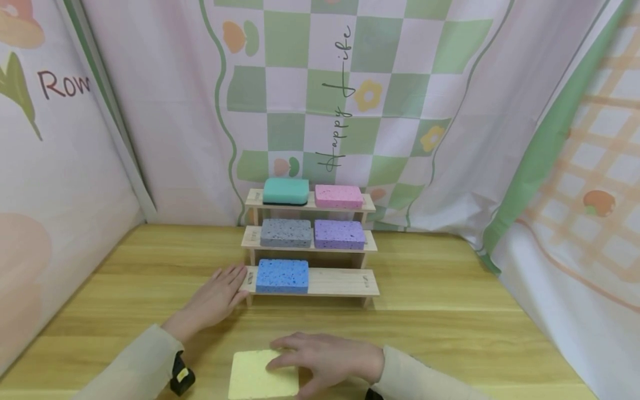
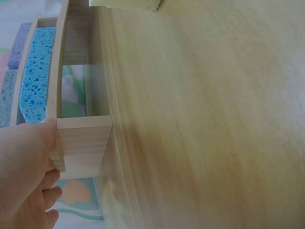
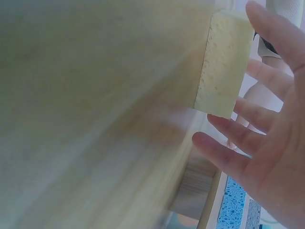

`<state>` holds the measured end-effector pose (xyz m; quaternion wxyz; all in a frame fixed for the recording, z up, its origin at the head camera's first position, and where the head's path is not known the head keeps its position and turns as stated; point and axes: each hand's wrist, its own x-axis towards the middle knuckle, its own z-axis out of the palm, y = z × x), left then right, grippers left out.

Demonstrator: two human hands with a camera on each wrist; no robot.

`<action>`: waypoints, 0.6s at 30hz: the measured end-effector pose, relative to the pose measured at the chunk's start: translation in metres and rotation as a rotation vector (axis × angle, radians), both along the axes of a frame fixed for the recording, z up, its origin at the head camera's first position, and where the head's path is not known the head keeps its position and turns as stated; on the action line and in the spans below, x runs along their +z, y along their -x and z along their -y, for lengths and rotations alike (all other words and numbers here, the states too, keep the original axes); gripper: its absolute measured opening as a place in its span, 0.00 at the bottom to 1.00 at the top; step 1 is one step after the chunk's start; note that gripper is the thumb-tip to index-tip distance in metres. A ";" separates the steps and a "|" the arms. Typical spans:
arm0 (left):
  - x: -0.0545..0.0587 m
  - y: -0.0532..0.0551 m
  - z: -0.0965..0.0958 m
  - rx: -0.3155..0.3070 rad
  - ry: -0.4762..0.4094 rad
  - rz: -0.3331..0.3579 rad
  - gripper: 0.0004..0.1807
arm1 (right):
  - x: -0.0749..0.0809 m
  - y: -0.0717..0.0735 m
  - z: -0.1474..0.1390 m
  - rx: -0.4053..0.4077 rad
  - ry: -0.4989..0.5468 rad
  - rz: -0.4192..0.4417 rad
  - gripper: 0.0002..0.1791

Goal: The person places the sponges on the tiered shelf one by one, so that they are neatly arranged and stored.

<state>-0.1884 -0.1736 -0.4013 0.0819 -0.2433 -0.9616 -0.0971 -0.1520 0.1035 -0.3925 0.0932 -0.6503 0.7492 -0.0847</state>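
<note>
A yellow sponge (image 1: 252, 375) is at the front of the table, below the stand. Over its right part reaches my right hand (image 1: 332, 358), fingers spread and fairly straight; the right wrist view shows them around the sponge without a clear grip. My left hand (image 1: 215, 300) holds the left end of a three-tier wooden stand (image 1: 340, 281), thumb near the top edge and fingers curled at the end in the left wrist view. On the lowest tier a blue speckled sponge (image 1: 282, 276) lies at the left, beside bare wood.
Grey (image 1: 285, 233) and purple (image 1: 339, 234) sponges occupy the middle tier. Up top are a teal sponge (image 1: 286, 191) with a dark underside and a pink sponge (image 1: 338, 196). Printed curtains (image 1: 180, 122) surround the wooden table (image 1: 440, 311) at back and sides.
</note>
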 end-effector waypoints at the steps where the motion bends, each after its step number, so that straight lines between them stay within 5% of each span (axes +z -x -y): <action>1: 0.000 0.000 0.000 -0.001 -0.001 -0.001 0.30 | 0.000 0.000 0.000 0.000 0.001 -0.003 0.34; 18: -0.003 0.002 0.001 -0.019 -0.027 -0.019 0.30 | 0.000 -0.001 0.002 -0.035 -0.008 0.043 0.32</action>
